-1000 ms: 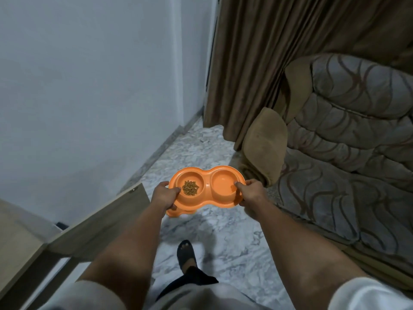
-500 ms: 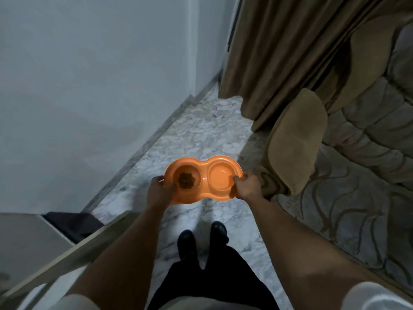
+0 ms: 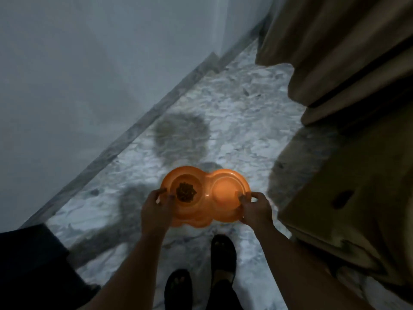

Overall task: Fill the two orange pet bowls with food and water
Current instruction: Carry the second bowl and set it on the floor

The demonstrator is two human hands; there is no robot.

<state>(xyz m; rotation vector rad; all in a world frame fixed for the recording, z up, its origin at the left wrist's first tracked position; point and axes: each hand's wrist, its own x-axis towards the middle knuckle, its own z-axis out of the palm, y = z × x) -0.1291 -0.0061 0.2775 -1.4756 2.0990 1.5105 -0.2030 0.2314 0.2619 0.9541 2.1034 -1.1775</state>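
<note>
Head view: left hand (image 3: 156, 209) and right hand (image 3: 254, 209) each grip the orange double bowl (image 3: 205, 195).

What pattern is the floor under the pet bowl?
White marble with grey veining, shown in the head view.

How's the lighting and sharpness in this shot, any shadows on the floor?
Head view: dim and bluish, softly motion-blurred; the orange double bowl is the brightest thing; a round dark shadow falls on the marble floor beyond it; wide-angle bending skews the wall.
</note>
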